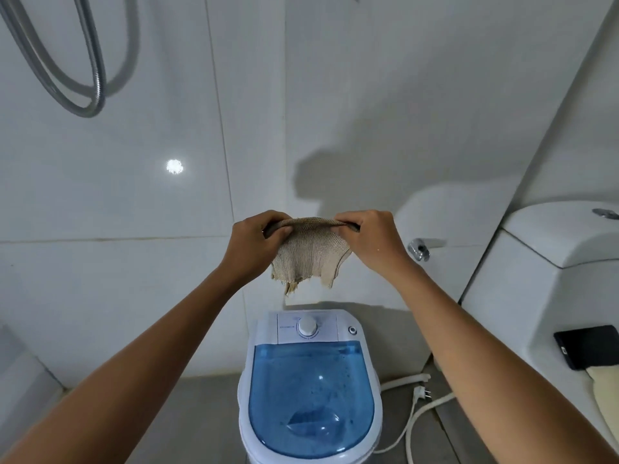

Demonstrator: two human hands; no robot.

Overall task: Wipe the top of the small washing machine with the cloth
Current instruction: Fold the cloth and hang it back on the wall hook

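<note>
A small white washing machine [310, 380] stands on the floor below me, with a clear blue lid and a white dial on its back panel. Above it, in the air, I hold a beige knitted cloth [310, 259] with a frayed lower edge. My left hand [254, 246] pinches its upper left edge and my right hand [371, 242] pinches its upper right edge. The cloth hangs stretched between them, well clear of the machine's top.
A white toilet [549, 296] with its cistern stands at the right, a black phone [589, 349] and a pale cloth lying on its closed lid. The machine's white cord and plug [418, 393] lie on the grey floor. A metal shower hose [67, 68] hangs on the tiled wall.
</note>
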